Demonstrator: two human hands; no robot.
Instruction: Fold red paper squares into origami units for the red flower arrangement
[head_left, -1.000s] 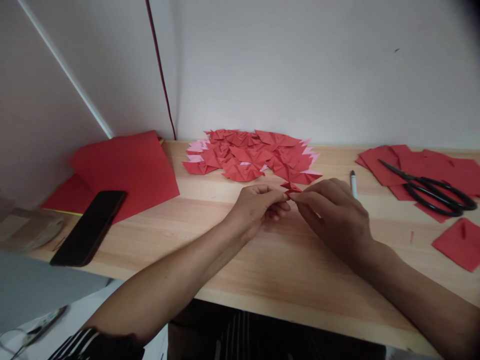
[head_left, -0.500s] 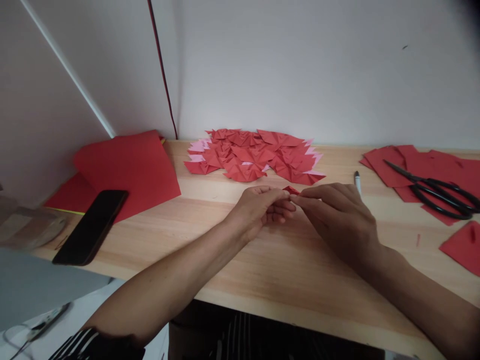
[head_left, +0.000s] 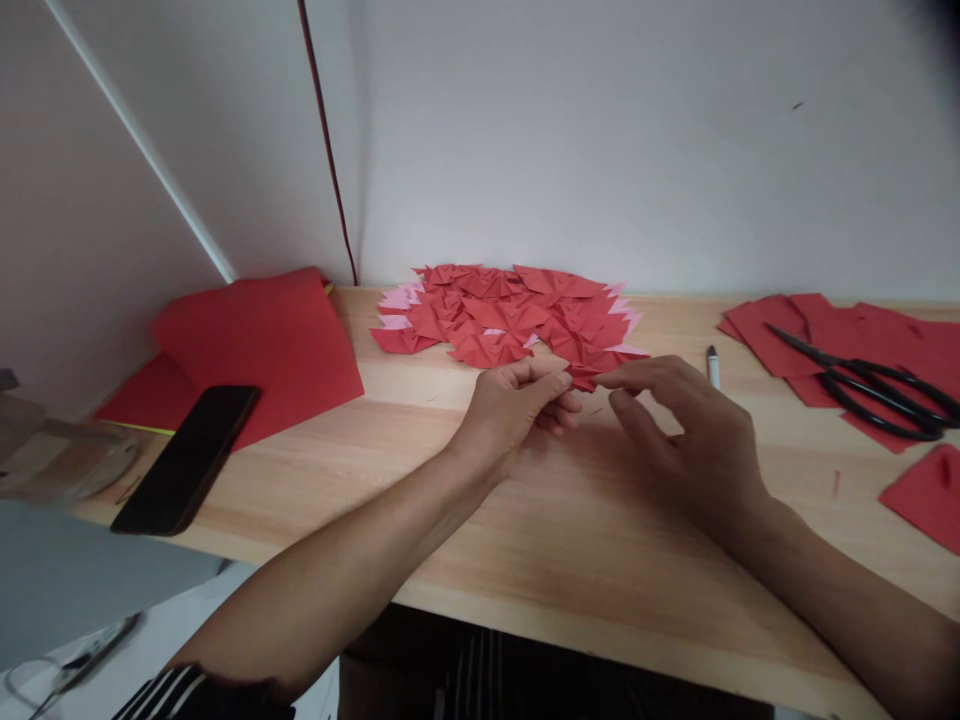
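Observation:
My left hand [head_left: 519, 402] pinches a small folded piece of red paper [head_left: 582, 376] between thumb and index finger, above the middle of the desk. At the piece's right end, my right hand [head_left: 686, 435] has its thumb and index finger apart, with the index fingertip at or very near the paper's edge. Nothing else shows in that hand. Just behind lies a pile of folded red and pink paper pieces [head_left: 506, 318], several of them overlapping. Part of the small piece is hidden by my left fingers.
Large red sheets [head_left: 262, 340] lie at left, a black phone [head_left: 187, 460] partly over them. Black-handled scissors [head_left: 862, 380] rest on red paper pieces [head_left: 862, 325] at right, with a marker [head_left: 712, 367] beside. A clear container [head_left: 67, 455] stands at the left edge of the wooden desk [head_left: 480, 545].
My right thumb has come away from the index finger, letting go of its pinch on the folded paper. My left hand keeps its hold, and more of the red piece shows.

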